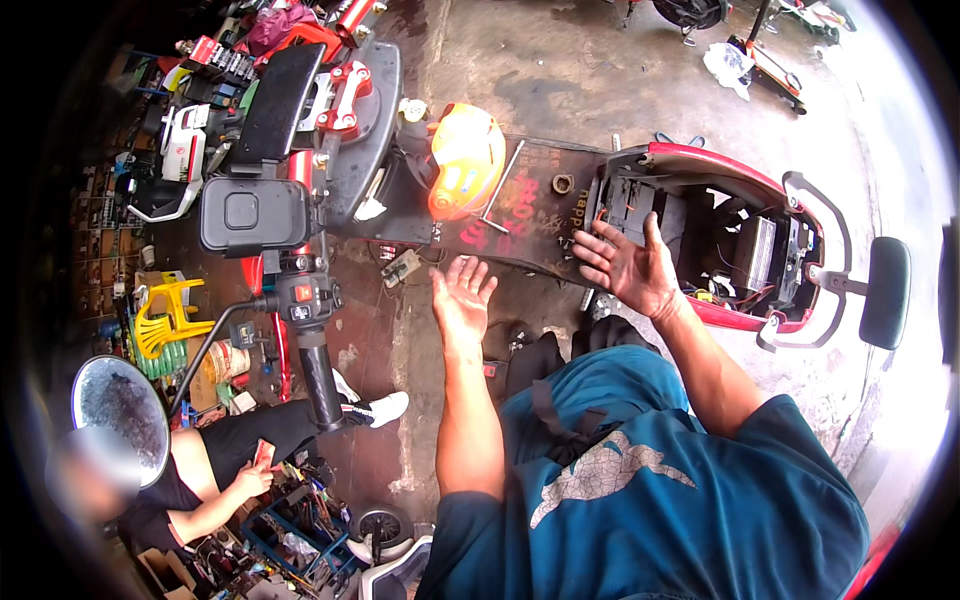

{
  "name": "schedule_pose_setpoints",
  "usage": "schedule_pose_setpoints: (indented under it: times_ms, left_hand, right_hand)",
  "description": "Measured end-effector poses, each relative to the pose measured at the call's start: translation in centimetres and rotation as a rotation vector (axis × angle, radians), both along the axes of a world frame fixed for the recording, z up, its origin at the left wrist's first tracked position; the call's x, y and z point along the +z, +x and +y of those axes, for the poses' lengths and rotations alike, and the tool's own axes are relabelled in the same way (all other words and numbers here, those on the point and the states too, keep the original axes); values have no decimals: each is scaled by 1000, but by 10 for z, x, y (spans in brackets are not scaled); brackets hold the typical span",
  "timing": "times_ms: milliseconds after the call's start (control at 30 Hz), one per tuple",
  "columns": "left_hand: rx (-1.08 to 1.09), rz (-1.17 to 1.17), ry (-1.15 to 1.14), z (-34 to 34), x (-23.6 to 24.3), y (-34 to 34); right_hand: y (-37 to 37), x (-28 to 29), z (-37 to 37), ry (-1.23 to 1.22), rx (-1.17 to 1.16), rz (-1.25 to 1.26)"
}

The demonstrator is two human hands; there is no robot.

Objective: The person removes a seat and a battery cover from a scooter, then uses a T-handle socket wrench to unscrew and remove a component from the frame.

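Note:
Both my hands are raised with palms up beside a red electric scooter. My left hand (463, 303) holds nothing, its fingers apart, just off the near edge of the footboard (545, 235). My right hand (630, 265) is also open, near the front edge of the scooter's opened rear body (720, 158), where wires and a silver finned box (762, 255) show. On the footboard lie an orange-yellow helmet-like shell (467, 160), a thin metal rod (503, 187) and a small round metal ring (563, 184). Whether my right fingertips touch the scooter I cannot tell.
The handlebar grip (320, 385), phone holder (255, 215) and round mirror (120, 420) stand to the left. A person (240, 440) sits lower left with a phone, by a blue tool crate (300, 540). A backrest (885, 292) juts out at right.

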State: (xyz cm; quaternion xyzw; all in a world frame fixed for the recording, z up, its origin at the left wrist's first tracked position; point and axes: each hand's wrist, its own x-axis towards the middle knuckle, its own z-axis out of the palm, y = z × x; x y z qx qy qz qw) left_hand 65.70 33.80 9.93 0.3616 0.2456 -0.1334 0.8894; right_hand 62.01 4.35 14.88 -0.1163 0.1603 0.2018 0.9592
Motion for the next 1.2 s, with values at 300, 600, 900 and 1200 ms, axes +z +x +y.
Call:
schedule_pose_setpoints:
  times_ms: [300, 600, 900, 1200]
  left_hand:
    - [-181, 285, 434, 26, -21, -68]
    - [-203, 437, 212, 46, -50, -91]
    - [-108, 15, -371, 19, 9, -44]
    - [15, -130, -385, -25, 28, -65]
  right_hand:
    - [6, -29, 33, -1328, 316, -178]
    - [-50, -46, -5, -238, -29, 320]
    - [-22, -24, 51, 116, -185, 43]
    - [-23, -12, 33, -16, 79, 19]
